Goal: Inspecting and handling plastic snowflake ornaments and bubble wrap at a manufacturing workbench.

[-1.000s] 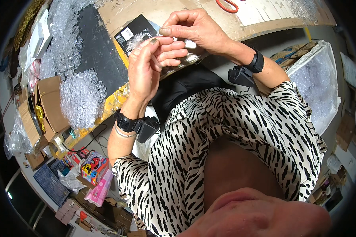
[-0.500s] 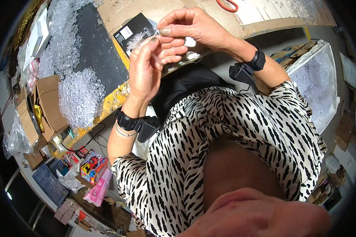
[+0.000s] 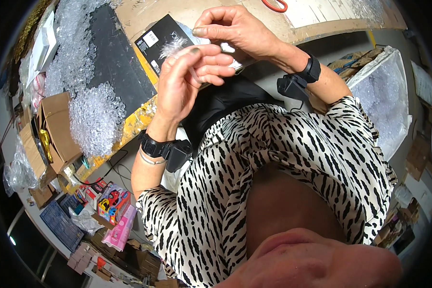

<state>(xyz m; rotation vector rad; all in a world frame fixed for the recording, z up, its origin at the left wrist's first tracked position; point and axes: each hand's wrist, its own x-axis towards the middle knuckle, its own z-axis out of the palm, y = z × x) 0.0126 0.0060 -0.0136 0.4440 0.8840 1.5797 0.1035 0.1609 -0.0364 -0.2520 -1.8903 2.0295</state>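
Note:
My left hand (image 3: 180, 86) is closed, palm turned up, around a tuft of fine clear plastic strands (image 3: 173, 47). The strands fan out beyond the thumb, and a pale stem of them shows below the fingers. My right hand (image 3: 240, 31) is just above and to the right, thumb and forefinger pinched together. Anything between those fingertips is too small to make out. Under the hands lies a flat black package (image 3: 162, 39) with a white label on the table. Small white pieces (image 3: 227, 47) show below the right hand, partly hidden.
Heaps of clear plastic strands (image 3: 98, 117) cover the table's left side, beside a dark board (image 3: 115, 57). An open cardboard box (image 3: 60, 129) stands at the left edge. Red-handled scissors (image 3: 275, 6) lie at the far edge. A large clear bag (image 3: 384, 96) stands right.
My right hand has moved slightly up and away from the left fingertips, opening a gap between them. The left hand has shifted slightly, still holding the tuft.

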